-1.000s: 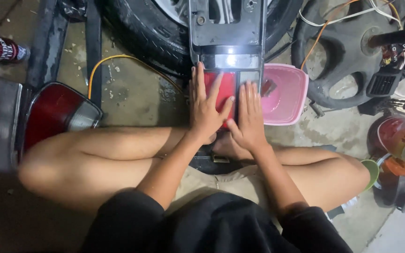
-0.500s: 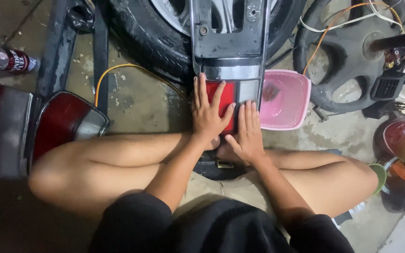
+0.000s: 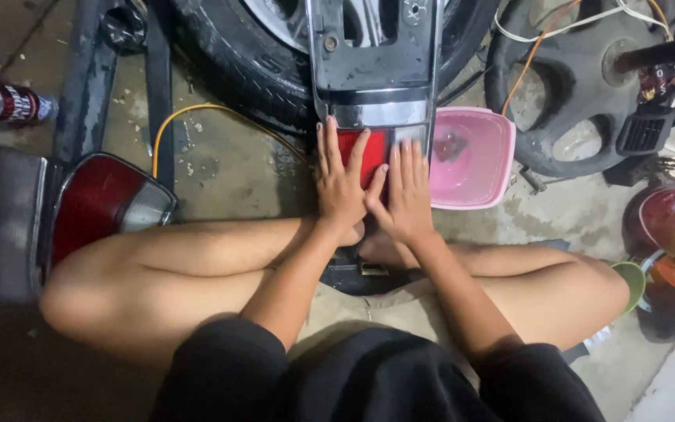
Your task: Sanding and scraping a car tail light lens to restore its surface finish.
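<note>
Glossy red plastic lens (image 3: pixel 351 148) under bare hands (image 3: pixel 374 191), set in a panel (image 3: pixel 374 70) of shiny chromed trim and dull, smudged dark metal. Beside it, a smooth pink plastic tub (image 3: pixel 474 160); behind, a matt black rubber tyre (image 3: pixel 236 55). The concrete floor (image 3: pixel 228 164) looks rough and stained.

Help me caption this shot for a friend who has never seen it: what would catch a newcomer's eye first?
Two bare hands, left hand and right hand, lie flat side by side on a red tail light in the middle, set in a dark, chrome-edged panel leaning against a tyre. A pink tub sits just right of the hands, and another big red tail light lies on the floor at left.
</note>
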